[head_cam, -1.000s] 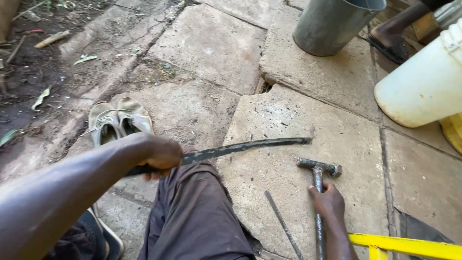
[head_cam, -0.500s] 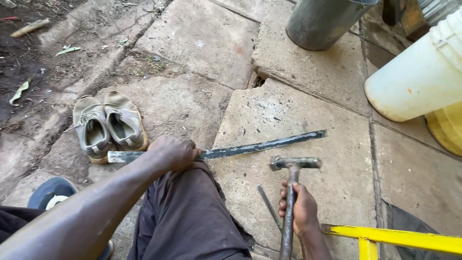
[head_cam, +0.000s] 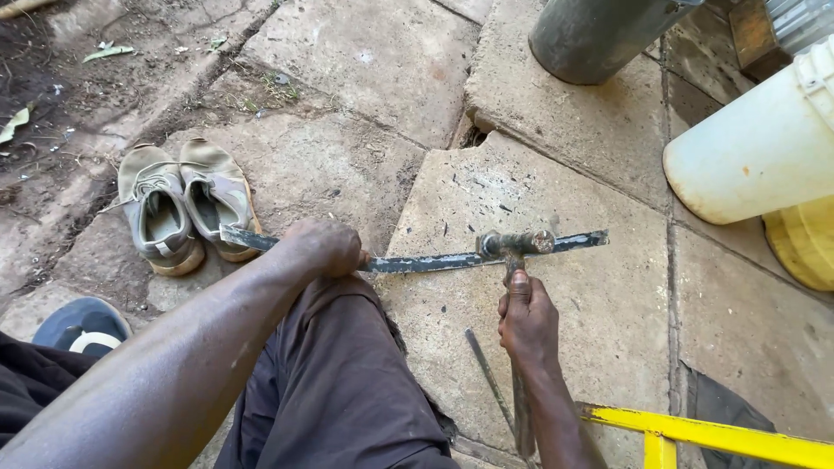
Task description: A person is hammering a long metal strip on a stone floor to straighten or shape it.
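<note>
While left hand (head_cam: 323, 247) grips flat bar (head_cam: 460, 257) — right hand (head_cam: 528, 320) holds hammer (head_cam: 516, 246).

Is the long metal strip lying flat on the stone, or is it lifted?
Flat, mostly: the metal strip rests along the stone slab, left hand gripping it, hammer head on it.

We see soft, even daylight, sharp focus throughout, a bright white bucket (head_cam: 764, 148) at two o'clock, edges slightly bowed.
</note>
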